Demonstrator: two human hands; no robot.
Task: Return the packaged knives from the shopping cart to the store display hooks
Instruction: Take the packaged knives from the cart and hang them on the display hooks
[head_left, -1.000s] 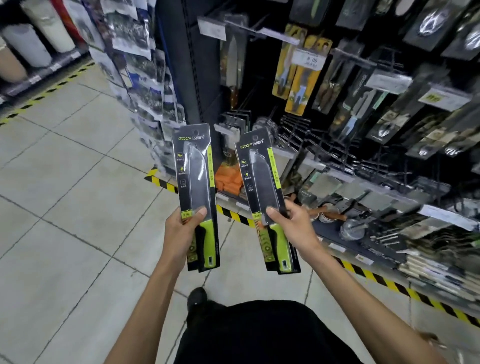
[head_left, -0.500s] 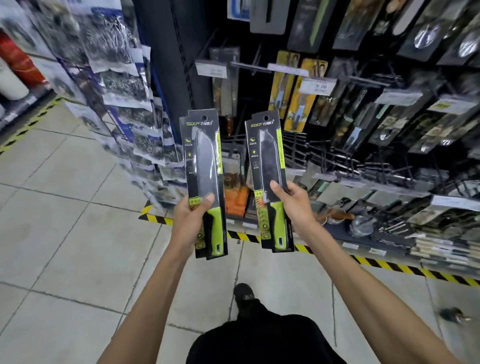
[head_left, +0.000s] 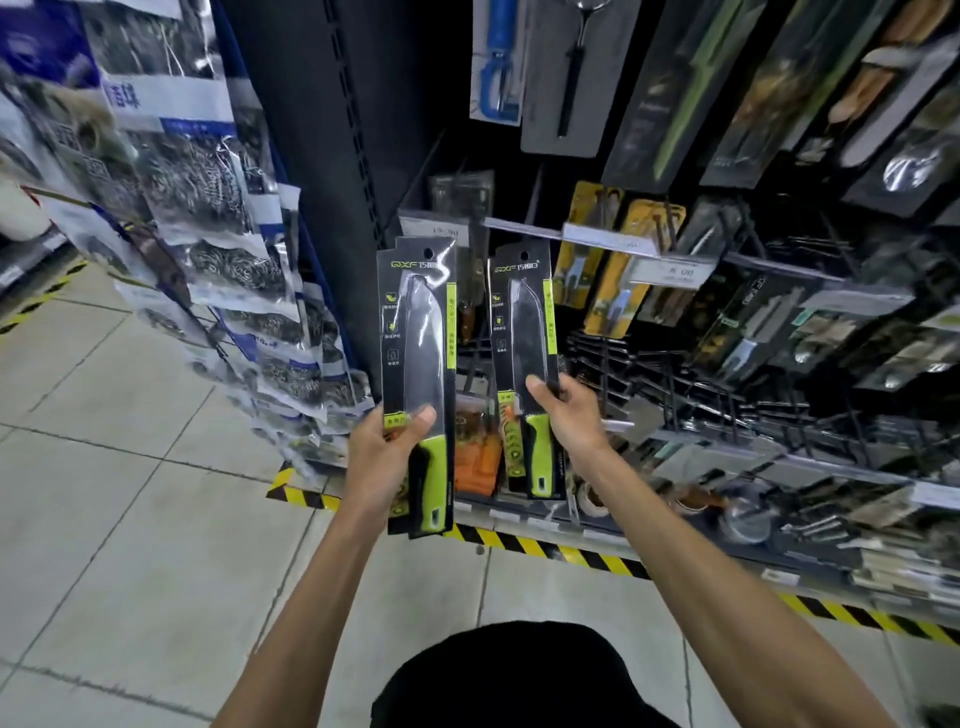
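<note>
As the cards look stiff, light and rather slippery, the left hand (head_left: 387, 457) clamps the left knife pack (head_left: 418, 338) and the right hand (head_left: 571, 421) clamps the right knife pack (head_left: 524, 332) just above the green handle, both upright before the display hooks (head_left: 613, 356), with hang holes free above the thumbs.

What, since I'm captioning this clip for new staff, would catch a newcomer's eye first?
At centre frame, the left hand and right hand each grip a black knife pack with a lime-green handle. The left pack and right pack are held upright side by side. Behind them on the right is a dark wall of packaged utensils with bare display hooks, and steel scourer packets hang at left.
</note>
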